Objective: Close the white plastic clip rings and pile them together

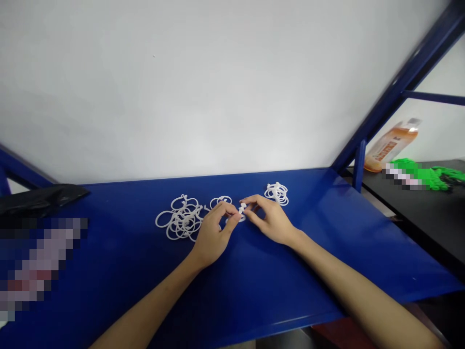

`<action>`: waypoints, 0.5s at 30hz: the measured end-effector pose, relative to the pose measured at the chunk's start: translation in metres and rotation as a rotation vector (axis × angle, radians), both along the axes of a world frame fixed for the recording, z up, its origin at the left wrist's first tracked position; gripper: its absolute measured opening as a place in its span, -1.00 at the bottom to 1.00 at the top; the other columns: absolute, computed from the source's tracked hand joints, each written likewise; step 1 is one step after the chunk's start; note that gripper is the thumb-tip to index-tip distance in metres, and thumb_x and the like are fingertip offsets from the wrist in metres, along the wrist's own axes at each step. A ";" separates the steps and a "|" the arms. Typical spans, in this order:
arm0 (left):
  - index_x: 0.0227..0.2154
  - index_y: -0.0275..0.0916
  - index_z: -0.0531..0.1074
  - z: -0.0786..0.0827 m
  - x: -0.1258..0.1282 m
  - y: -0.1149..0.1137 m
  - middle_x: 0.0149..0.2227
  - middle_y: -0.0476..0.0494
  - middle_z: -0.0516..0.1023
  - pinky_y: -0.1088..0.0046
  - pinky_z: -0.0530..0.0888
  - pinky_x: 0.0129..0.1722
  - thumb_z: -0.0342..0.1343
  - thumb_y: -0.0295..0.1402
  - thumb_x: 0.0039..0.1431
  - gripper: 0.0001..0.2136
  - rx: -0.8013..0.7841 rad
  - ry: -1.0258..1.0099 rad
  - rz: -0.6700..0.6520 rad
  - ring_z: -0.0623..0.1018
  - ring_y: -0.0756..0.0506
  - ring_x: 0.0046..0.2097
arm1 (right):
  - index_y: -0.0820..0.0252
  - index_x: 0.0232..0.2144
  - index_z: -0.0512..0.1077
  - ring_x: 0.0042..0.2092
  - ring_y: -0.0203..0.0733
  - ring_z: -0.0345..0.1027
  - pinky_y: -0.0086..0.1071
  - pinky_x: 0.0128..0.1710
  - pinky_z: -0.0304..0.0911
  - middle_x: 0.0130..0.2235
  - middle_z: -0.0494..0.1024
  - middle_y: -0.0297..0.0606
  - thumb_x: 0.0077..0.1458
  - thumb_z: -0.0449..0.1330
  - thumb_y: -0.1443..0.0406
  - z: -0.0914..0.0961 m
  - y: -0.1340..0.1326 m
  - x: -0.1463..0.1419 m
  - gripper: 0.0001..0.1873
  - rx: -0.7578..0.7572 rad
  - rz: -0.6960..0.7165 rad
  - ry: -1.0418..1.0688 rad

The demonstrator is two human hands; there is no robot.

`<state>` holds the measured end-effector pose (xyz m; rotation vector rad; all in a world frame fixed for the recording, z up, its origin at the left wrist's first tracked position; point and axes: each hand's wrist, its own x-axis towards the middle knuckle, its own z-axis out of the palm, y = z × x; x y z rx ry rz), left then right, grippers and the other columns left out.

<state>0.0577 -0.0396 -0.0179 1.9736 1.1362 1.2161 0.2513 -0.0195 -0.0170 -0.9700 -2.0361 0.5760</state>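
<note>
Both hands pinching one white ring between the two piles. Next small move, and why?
Probably carry the white ring to the small stack behind the right hand. Both the left hand and the right pinch it at the fingertips, just above the blue shelf. The loose pile lies tangled to the left, while the right stack looks gathered; whether the ring is finished is too small to tell.

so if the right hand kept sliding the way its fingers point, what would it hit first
The right hand points left across the blue shelf, so it would first meet the small white piece at its fingertips, then the left hand just beyond. Depth is hard to judge, but they look almost touching.
</note>
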 end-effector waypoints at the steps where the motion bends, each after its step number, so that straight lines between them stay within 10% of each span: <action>1: -0.37 -0.19 0.40 0.000 0.001 0.000 -0.31 -0.03 0.48 0.39 0.43 -0.19 0.02 -0.29 0.32 -0.84 -0.031 -0.009 -0.011 0.49 -0.04 -0.25 | 0.15 -0.10 0.39 -0.26 -0.24 0.49 -0.35 -0.26 0.42 -0.23 0.58 -0.25 0.29 0.14 0.27 -0.001 0.001 0.000 -0.85 -0.007 -0.031 0.024; 7: -0.16 -0.17 0.40 -0.007 0.003 0.001 -0.18 -0.10 0.57 0.36 0.50 -0.22 0.12 -0.29 0.22 -0.84 -0.205 -0.061 -0.012 0.57 -0.06 -0.25 | 0.13 -0.10 0.41 -0.30 -0.26 0.49 -0.37 -0.30 0.42 -0.29 0.58 -0.29 0.29 0.13 0.29 -0.002 0.003 0.001 -0.85 0.063 -0.091 0.055; 15: -0.34 -0.16 0.49 -0.010 0.000 0.006 -0.29 -0.05 0.60 0.18 0.42 -0.05 0.15 -0.37 0.21 -0.96 0.071 0.322 -0.051 0.49 -0.15 -0.16 | 0.17 -0.22 0.47 -0.33 -0.26 0.48 -0.41 -0.36 0.37 -0.29 0.61 -0.26 0.29 0.14 0.28 -0.003 0.003 0.002 -0.88 0.126 -0.094 0.000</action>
